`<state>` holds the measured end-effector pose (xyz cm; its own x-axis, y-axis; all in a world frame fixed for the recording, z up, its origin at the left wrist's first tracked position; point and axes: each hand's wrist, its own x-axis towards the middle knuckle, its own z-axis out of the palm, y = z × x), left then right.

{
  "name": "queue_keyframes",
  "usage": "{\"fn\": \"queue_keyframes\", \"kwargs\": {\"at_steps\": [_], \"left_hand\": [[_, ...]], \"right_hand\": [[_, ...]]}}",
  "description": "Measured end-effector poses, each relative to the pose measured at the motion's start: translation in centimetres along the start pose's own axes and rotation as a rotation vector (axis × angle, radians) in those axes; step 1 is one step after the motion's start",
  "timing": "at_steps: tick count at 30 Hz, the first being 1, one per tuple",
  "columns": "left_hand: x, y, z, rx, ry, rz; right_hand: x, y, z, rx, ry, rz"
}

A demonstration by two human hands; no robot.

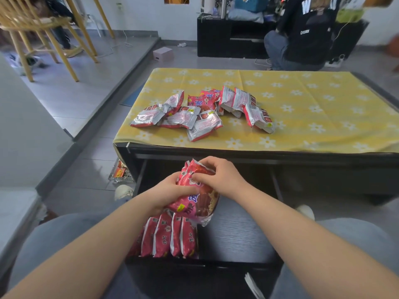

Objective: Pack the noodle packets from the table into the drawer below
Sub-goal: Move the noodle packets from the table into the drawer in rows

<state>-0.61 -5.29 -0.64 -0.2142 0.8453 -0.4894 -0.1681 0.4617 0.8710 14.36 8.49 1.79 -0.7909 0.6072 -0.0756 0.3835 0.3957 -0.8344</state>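
Gripping noodle packets (195, 196), hands (172, 190) over drawer (235, 238); table (302, 108) beyond.

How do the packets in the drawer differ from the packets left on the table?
The drawer packets stand on edge in a tidy row, pressed side by side; the table packets lie flat in a loose, overlapping heap. The drawer packets show mainly red sides, the table packets mostly silver backs. Both look like the same red noodle brand.

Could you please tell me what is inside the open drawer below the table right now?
A row of red noodle packets stands on edge in the drawer; the right side is bare. Hands and the held packet cover the back.
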Motion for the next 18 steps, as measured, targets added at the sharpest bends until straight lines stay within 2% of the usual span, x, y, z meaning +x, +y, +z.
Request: {"fn": "queue_keyframes", "kwargs": {"at_steps": [2, 4, 6, 10, 12, 14, 18], "left_hand": [[0.4, -0.6, 0.3, 0.018, 0.103, -0.017], [0.6, -1.2, 1.0, 0.020, 0.222, -0.038], [0.8, -2.2, 1.6, 0.010, 0.282, -0.040], [1.2, -3.7, 2.8, -0.186, 0.128, -0.096], [1.2, -4.4, 3.4, -0.164, 0.092, -0.137], [1.2, -5.2, 3.9, -0.088, 0.132, -0.176], [1.0, -6.2, 4.9, 0.003, 0.117, -0.256]], "right_hand": [[0.1, 0.4, 0.7, -0.219, 0.108, 0.017], [0.1, 0.8, 1.4, -0.323, 0.159, 0.126], [0.1, 1.2, 2.1, -0.274, 0.069, 0.289], [-0.6, 2.4, 3.2, -0.016, -0.185, 0.541], [-1.1, 3.1, 3.3, 0.050, -0.217, 0.604], [-1.5, 3.5, 3.5, 0.110, -0.241, 0.650], [-2.3, 4.2, 4.2, 0.067, -0.292, 0.703]]}}
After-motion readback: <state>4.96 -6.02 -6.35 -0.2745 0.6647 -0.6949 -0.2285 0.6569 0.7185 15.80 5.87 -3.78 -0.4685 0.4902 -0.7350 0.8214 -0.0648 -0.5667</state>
